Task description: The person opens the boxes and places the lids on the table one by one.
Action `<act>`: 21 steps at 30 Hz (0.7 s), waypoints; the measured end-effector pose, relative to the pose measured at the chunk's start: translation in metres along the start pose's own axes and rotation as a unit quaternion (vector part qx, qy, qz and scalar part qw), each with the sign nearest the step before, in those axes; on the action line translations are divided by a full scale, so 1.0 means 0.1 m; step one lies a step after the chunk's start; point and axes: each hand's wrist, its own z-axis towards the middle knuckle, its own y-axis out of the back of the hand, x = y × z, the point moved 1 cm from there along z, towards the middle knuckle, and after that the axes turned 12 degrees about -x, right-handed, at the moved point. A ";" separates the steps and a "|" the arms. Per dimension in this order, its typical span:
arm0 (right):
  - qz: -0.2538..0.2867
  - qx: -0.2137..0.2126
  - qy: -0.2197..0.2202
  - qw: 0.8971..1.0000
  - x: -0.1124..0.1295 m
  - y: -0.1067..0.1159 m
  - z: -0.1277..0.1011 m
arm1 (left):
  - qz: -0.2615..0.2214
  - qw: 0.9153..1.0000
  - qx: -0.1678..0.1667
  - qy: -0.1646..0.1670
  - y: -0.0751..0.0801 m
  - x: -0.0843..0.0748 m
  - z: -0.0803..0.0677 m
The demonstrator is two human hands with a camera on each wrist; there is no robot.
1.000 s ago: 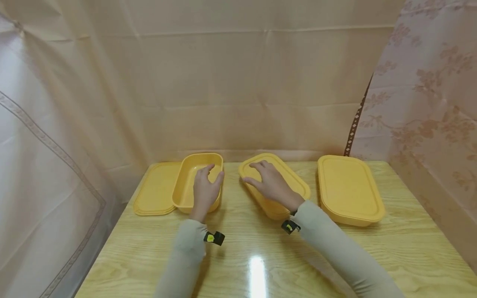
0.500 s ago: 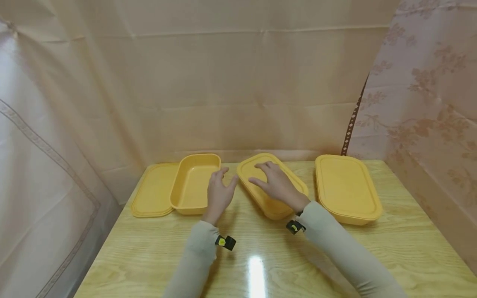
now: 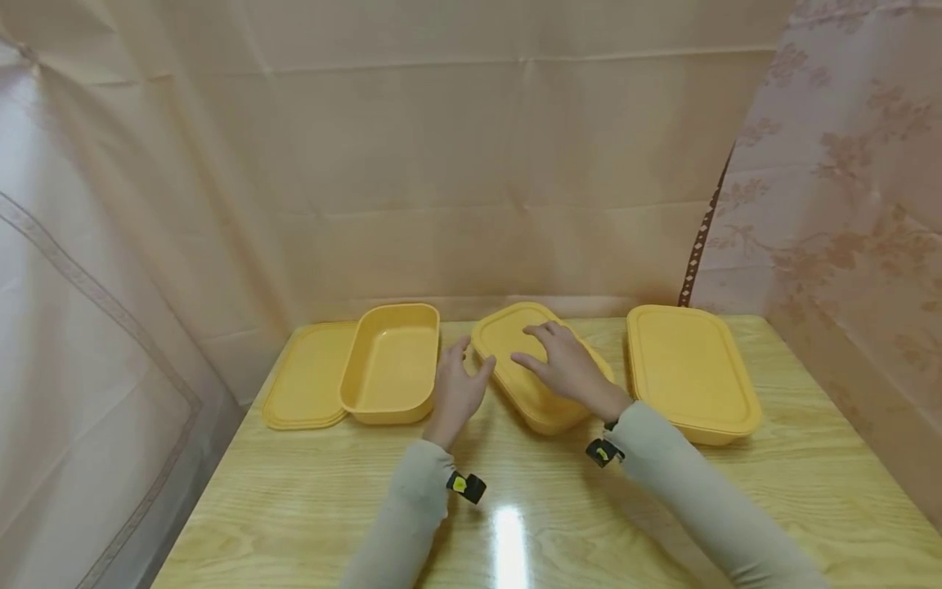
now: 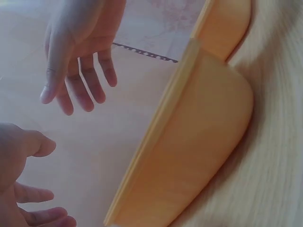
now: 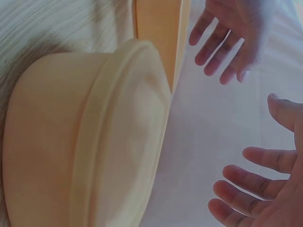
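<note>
Three yellow plastic boxes stand in a row at the back of the table. The middle box has its lid on and lies at an angle. My right hand is spread over that lid with straight fingers; the right wrist view shows the right hand apart from the box. My left hand is open beside the box's left edge, in the gap between it and the open box. The left wrist view shows the left hand with loose fingers near the lidded box. Neither hand holds anything.
A loose yellow lid lies flat under the left side of the open box. A third box with its lid on sits at the right. The wooden table is walled by cloth curtains at the back and both sides.
My left hand let go of the open box's right rim and moved right toward the middle box. The right hand stayed over the lid, shifting slightly right.
</note>
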 end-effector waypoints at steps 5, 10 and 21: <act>-0.012 0.003 -0.016 1.000 -0.08 -0.01 -0.02 | 0.010 1.000 0.002 0.005 -0.06 0.04 -0.02; -0.017 0.013 -0.028 0.999 -0.18 -0.02 -0.07 | 0.019 1.000 0.017 0.008 -0.15 0.08 -0.07; -0.040 -0.014 -0.026 0.999 -0.40 -0.04 -0.15 | 0.030 0.998 0.045 0.040 -0.30 0.11 -0.13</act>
